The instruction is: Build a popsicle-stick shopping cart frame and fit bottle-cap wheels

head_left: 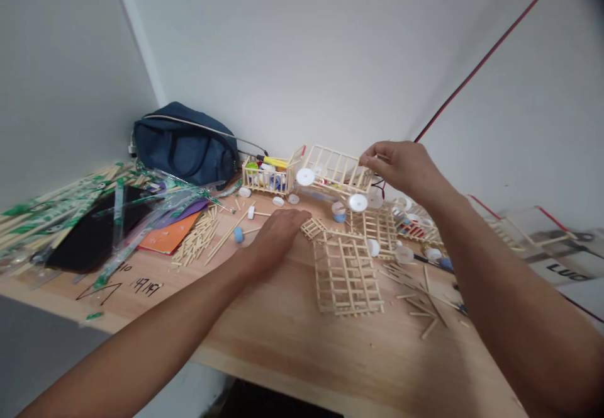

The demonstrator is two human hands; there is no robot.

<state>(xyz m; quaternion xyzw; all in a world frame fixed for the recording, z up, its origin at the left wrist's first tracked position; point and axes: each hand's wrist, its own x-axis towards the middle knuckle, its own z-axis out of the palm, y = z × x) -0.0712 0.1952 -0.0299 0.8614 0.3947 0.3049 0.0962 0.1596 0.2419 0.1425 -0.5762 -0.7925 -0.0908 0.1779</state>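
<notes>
Pinching the wheeled stick cart in a nearly closed right hand, toward the back edge of the worktop, with the left hand near the small stick lattice, grip unclear, apparently positioning the cart, likely needing steadiness next.

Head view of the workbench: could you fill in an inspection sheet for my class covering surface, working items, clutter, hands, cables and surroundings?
Surface: wooden tabletop, black handwriting near its front left.
Working items: wheeled stick cart, raised; loaded stick cart behind, containing coloured things; stick lattice in front.
Clutter: cut sticks, orange sheet, black sheet, green-and-clear wrappers at left.
Hands: right hand grips the wheeled cart's right end; left hand low, beside a small lattice, contact unclear.
Cables: pale cable across the blue bag; dark-red cord against the wall.
Surroundings: pale walls.
</notes>
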